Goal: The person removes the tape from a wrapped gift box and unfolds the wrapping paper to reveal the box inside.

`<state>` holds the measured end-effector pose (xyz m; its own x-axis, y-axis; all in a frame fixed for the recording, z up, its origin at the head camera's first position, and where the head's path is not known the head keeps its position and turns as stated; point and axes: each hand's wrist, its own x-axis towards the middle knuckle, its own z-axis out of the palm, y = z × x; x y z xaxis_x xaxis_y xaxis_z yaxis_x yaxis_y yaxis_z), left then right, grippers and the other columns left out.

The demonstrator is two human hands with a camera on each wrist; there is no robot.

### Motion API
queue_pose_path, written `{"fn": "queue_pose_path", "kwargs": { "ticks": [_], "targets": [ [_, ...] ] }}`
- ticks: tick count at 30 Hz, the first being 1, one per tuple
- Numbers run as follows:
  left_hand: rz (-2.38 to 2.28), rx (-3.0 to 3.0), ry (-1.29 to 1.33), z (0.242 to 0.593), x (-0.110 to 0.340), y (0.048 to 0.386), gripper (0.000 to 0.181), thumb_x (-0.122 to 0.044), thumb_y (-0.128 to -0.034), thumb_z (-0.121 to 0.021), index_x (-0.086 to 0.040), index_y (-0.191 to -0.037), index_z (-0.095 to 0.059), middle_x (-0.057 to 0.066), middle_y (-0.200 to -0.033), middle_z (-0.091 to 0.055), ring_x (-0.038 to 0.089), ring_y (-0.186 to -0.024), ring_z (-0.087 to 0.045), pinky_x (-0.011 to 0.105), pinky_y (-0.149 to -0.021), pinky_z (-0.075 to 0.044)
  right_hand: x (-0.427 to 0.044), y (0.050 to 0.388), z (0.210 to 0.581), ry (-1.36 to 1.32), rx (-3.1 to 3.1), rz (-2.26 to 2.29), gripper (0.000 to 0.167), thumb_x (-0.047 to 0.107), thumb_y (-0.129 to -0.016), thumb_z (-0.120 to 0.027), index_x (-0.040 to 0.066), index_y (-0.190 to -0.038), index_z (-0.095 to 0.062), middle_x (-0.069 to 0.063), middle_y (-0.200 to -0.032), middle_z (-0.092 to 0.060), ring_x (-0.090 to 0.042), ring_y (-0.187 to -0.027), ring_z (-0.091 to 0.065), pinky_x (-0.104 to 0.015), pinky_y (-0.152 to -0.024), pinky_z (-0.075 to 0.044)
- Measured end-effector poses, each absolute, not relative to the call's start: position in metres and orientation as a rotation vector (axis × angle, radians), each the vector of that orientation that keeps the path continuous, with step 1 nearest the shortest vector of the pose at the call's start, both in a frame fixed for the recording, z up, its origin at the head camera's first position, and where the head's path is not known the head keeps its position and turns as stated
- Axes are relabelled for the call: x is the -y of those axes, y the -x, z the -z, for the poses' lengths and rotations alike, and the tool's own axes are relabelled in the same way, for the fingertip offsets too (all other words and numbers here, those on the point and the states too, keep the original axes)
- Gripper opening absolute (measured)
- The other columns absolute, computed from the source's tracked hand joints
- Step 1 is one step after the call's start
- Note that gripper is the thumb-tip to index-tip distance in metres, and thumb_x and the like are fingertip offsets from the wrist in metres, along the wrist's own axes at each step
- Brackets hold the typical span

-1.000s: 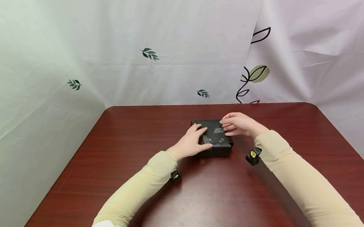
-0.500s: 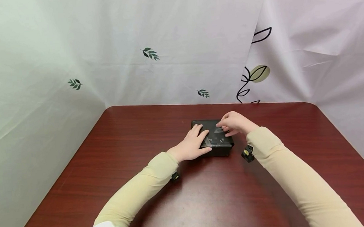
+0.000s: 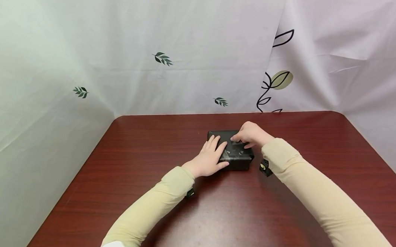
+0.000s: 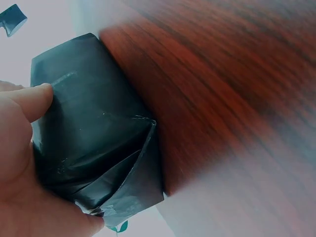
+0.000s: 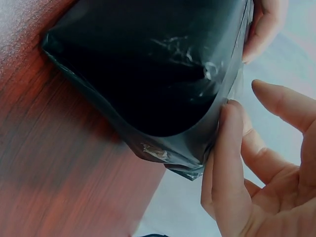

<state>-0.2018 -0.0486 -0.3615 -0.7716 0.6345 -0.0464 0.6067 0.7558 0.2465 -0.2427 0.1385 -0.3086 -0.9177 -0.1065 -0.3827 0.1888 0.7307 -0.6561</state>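
Left hand (image 3: 206, 160) splayed on the black parcel (image 3: 238, 164), right hand (image 3: 251, 134) curving over its top; pinching or not, can't tell. Best brace firmly, smoothing the wrapping (image 5: 185, 145) gently.

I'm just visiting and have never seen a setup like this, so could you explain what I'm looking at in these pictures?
There is no machine arm here: these are a person's own two bare hands, with pale sleeves on the arms. The wide picture comes from a camera on the head, looking forward and down. Each close-up comes from a camera worn on one wrist; the small black device near the right wrist is probably one.

On the reddish-brown table sits a black wrapped package with folded ends. The left hand rests on it, fingers spread. The right hand touches its wrapping with the fingertips. Neither hand lifts it. Behind hangs white, leaf-printed material.
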Motion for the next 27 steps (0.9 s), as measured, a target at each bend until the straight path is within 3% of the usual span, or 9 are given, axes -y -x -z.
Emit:
{"fn": "queue_pose_path", "kwargs": {
  "ticks": [5,14,19,27],
  "targets": [
    [-0.335,-2.824,-1.011,0.3597,0.0489,0.1995,0.067,-0.04,-0.0968,-0.05,-0.006,-0.149,-0.025,0.023,-0.155,-0.012,0.038,-0.145,-0.003,0.05,-0.116,-0.012,-0.1349,0.2406,0.3089,-0.062,-2.591,0.977,0.031,0.021,-0.087,-0.066,-0.006,-0.103,-0.068,-0.021,-0.113,-0.06,-0.031,-0.104,-0.058,-0.033,-0.073,-0.057],
    [-0.313,-2.845,-1.023,0.3595,0.0485,0.1981,0.067,-0.04,-0.0965,-0.051,-0.006,-0.148,-0.027,0.023,-0.155,-0.014,0.038,-0.145,-0.005,0.05,-0.116,-0.013,-0.1319,0.2397,0.3105,-0.04,-2.672,0.898,0.019,0.016,-0.084,-0.068,-0.004,-0.086,-0.068,-0.016,-0.097,-0.061,-0.026,-0.086,-0.063,-0.031,-0.068,-0.057],
    [-0.316,-2.849,-1.031,0.359,0.0491,0.1983,0.066,-0.04,-0.0965,-0.051,-0.006,-0.148,-0.028,0.023,-0.154,-0.015,0.039,-0.145,-0.006,0.05,-0.116,-0.014,-0.1297,0.2403,0.3106,-0.051,-2.681,0.873,0.022,0.015,-0.084,-0.068,-0.005,-0.093,-0.068,-0.019,-0.104,-0.062,-0.028,-0.088,-0.065,-0.03,-0.067,-0.057],
    [-0.416,-2.907,-1.127,0.3607,0.054,0.2033,0.062,-0.039,-0.092,-0.06,-0.005,-0.141,-0.042,0.024,-0.147,-0.03,0.041,-0.14,-0.023,0.045,-0.114,-0.023,-0.1301,0.2394,0.3095,-0.005,-2.678,0.845,0.017,0.014,-0.085,-0.066,-0.003,-0.088,-0.071,-0.02,-0.106,-0.064,-0.025,-0.084,-0.066,-0.028,-0.066,-0.056]
  ]
}}
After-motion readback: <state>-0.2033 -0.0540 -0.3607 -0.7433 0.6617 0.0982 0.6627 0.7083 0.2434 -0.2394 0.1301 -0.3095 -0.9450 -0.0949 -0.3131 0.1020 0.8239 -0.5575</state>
